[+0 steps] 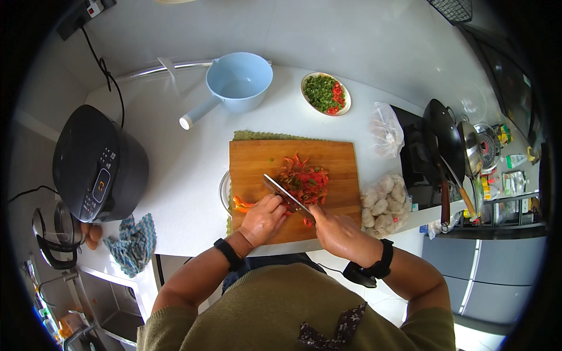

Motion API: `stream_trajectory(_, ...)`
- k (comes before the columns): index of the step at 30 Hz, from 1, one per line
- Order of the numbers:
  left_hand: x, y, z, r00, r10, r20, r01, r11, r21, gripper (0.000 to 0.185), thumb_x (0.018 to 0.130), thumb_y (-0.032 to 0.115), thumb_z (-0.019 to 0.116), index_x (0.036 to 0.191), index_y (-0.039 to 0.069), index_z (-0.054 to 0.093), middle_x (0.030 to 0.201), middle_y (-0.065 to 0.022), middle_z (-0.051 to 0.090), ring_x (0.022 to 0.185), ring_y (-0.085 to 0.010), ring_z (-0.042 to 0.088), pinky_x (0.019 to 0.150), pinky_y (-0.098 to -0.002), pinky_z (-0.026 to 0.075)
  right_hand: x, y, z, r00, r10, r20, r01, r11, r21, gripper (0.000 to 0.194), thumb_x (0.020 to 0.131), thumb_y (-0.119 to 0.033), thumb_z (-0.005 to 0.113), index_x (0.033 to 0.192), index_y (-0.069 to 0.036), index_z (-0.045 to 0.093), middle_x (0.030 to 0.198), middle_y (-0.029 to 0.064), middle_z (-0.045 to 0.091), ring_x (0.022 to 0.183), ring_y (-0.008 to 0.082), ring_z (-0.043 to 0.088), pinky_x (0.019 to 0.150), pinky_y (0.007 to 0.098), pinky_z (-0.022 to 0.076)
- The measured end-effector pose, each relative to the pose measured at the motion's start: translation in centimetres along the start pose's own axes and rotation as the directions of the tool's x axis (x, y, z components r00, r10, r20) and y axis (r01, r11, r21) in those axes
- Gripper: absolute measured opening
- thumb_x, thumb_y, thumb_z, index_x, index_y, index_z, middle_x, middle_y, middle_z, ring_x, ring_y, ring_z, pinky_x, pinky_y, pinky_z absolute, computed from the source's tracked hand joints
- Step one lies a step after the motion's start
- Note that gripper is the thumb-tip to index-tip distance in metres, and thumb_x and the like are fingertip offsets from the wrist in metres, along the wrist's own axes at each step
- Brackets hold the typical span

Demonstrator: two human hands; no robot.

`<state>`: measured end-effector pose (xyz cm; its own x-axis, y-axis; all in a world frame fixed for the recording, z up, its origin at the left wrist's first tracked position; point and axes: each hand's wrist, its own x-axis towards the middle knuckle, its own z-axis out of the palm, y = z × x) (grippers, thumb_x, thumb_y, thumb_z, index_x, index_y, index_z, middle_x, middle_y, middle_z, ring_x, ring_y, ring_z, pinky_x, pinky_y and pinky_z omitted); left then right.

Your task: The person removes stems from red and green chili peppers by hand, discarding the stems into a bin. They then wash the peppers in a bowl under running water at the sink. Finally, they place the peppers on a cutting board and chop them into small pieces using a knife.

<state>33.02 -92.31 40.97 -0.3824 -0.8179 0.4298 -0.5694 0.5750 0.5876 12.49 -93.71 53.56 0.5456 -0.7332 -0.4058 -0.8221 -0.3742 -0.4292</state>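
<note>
A kitchen knife (287, 196) stands edge down over a wooden cutting board (254, 158), its handle end in my right hand (340, 230). My left hand (262, 219) rests on the board beside the blade with fingers curled, close against pieces of red pepper; whether it grips a piece is hidden. Chopped red pepper (311, 182) lies heaped on the far side of the blade. An orange-red pepper piece (241, 204) lies at the board's left, next to my left hand. Beneath the board, a green cloth (272, 135) shows along the back and left edges.
Behind the board are a blue plastic dipper (239, 83) and an oval dish (326, 94) of chopped greens and red pieces. To the right lie bagged mushrooms (384, 204), a plastic bag (386, 131) and a wok (443, 140). A black rice cooker (96, 166) and blue cloth (131, 245) are left.
</note>
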Motion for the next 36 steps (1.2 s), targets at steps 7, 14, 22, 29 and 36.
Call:
stream_trajectory(7,0.0,-0.1,0.1,0.999,0.04,-0.017,-0.041,0.998,-0.039,0.021,0.074,0.006,0.07,0.093,0.002,0.061,0.101,-0.0139,0.055,0.09,-0.032,0.057,0.076,-0.0392,0.05,1.6,0.6,2.4,0.994,-0.014,-0.109,0.023,0.997,0.078,0.04,0.087,-0.005,0.048,0.126,0.001,0.042,0.1,0.0286,0.061,0.082,0.0446,0.06,0.069,0.0531,0.0476)
stream_trajectory(14,-0.2,0.0,0.3,0.999,0.05,-0.015,-0.05,0.999,0.018,0.02,0.073,0.006,0.069,0.091,0.002,0.06,0.102,-0.0124,0.055,0.09,-0.0286,0.056,0.076,-0.0361,0.05,0.0,1.0,0.5,0.997,-0.044,-0.059,0.047,0.997,0.055,0.039,0.087,-0.007,0.051,0.124,0.001,0.042,0.096,0.028,0.061,0.083,0.0452,0.059,0.069,0.0532,0.0462)
stream_trajectory(22,0.8,0.2,-1.0,1.0,0.019,-0.023,-0.014,0.985,0.175,0.032,0.07,0.016,0.074,0.096,0.004,0.058,0.111,-0.0149,0.053,0.104,-0.0342,0.052,0.094,-0.0445,0.043,1.3,2.6,2.8,0.976,0.08,-0.204,-0.046,0.984,0.171,0.039,0.09,-0.011,0.051,0.125,0.002,0.042,0.096,0.0268,0.062,0.081,0.0462,0.059,0.068,0.0534,0.0455)
stream_trajectory(29,0.9,0.6,-1.8,0.965,-0.256,0.063,0.247,0.962,0.117,0.048,0.067,0.02,0.081,0.106,0.005,0.056,0.118,-0.0161,0.049,0.105,-0.0362,0.054,0.09,-0.0427,0.046,-0.7,2.2,0.9,0.965,-0.055,-0.255,0.073,0.995,0.062,0.04,0.087,-0.008,0.054,0.125,0.001,0.043,0.098,0.0247,0.063,0.083,0.0422,0.061,0.067,0.0511,0.0478)
stream_trajectory(36,0.5,0.1,-1.4,0.998,-0.068,0.005,0.067,0.993,0.093,0.032,0.07,0.015,0.077,0.095,0.003,0.06,0.104,-0.0139,0.055,0.098,-0.0336,0.055,0.085,-0.0412,0.048,-0.4,1.1,1.1,0.982,-0.048,-0.182,0.061,0.996,0.066,0.041,0.087,-0.005,0.054,0.126,0.0,0.042,0.098,0.0254,0.062,0.085,0.0445,0.06,0.07,0.0516,0.0472)
